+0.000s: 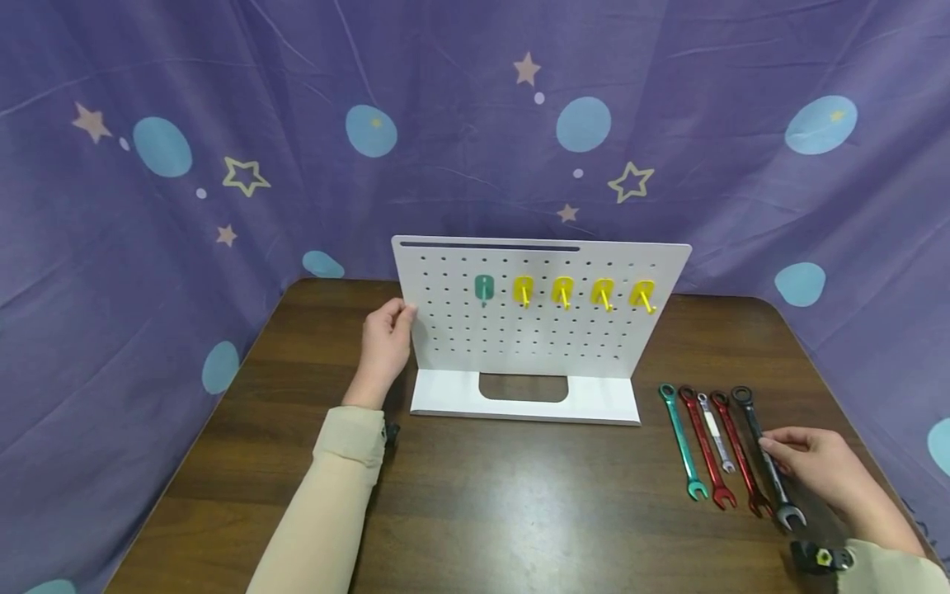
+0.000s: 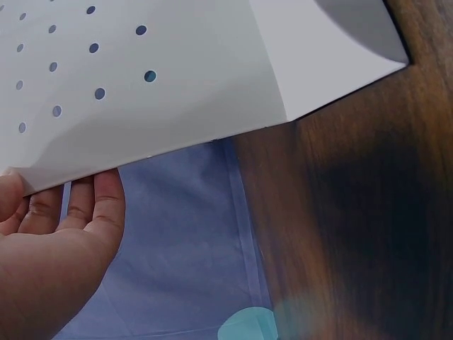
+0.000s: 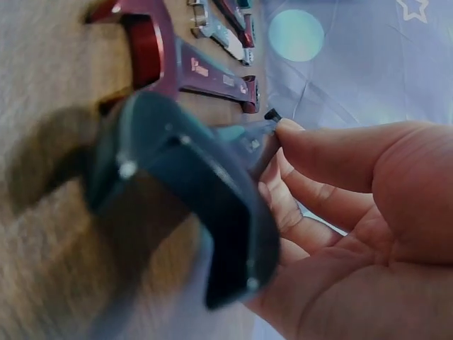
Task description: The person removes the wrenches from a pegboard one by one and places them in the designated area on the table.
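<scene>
A white pegboard stand (image 1: pixel 519 346) stands upright on the table, its foot towards me. My left hand (image 1: pixel 387 340) pinches its left edge; in the left wrist view the thumb is in front and the fingers (image 2: pixel 106 202) behind the panel. At the right, my right hand (image 1: pixel 820 466) pinches the dark combination wrench (image 1: pixel 772 470) by its shaft. In the right wrist view its open end (image 3: pixel 191 170) looms close and looks raised off the wood. Beside it lie a red wrench (image 1: pixel 740 454), a small silver wrench (image 1: pixel 715 433), another red wrench (image 1: pixel 705 445) and a green wrench (image 1: pixel 683 441).
One green hook (image 1: pixel 484 287) and several yellow hooks (image 1: pixel 562 290) sit in a row across the upper pegboard, with nothing hanging on them. The brown wooden table (image 1: pixel 475 495) extends in front of the stand. A purple curtain (image 1: pixel 475 124) surrounds the back and sides.
</scene>
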`<state>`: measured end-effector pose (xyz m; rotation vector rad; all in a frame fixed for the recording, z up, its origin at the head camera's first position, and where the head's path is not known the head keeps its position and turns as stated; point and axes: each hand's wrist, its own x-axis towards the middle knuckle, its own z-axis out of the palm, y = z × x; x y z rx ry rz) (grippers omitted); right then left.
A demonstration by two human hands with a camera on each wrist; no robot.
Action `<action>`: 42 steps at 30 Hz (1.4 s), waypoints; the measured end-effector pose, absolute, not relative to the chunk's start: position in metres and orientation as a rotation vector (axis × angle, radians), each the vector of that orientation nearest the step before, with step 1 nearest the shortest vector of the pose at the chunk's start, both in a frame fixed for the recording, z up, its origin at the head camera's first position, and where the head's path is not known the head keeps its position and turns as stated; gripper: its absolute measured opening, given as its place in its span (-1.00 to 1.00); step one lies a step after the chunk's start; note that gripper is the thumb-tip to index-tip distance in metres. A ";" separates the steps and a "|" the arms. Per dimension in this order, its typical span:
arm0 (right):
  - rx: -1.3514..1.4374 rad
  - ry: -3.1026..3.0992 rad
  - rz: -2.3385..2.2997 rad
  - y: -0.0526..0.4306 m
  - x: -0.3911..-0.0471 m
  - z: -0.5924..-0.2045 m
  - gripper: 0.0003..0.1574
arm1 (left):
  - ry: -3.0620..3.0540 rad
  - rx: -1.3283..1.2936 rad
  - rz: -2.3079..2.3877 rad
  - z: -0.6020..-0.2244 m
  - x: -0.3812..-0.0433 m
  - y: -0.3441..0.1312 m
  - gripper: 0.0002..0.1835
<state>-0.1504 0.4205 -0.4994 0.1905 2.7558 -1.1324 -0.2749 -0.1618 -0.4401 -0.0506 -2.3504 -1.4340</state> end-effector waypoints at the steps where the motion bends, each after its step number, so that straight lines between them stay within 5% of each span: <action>1: 0.194 2.745 -1.133 0.421 -0.151 -0.500 -0.46 | -2.351 -0.052 -1.431 -0.440 -0.275 -0.162 -0.74; 42: 0.226 2.913 -0.789 0.418 -0.150 -0.497 -0.59 | -2.368 -0.049 -1.453 -0.440 -0.273 -0.161 -0.73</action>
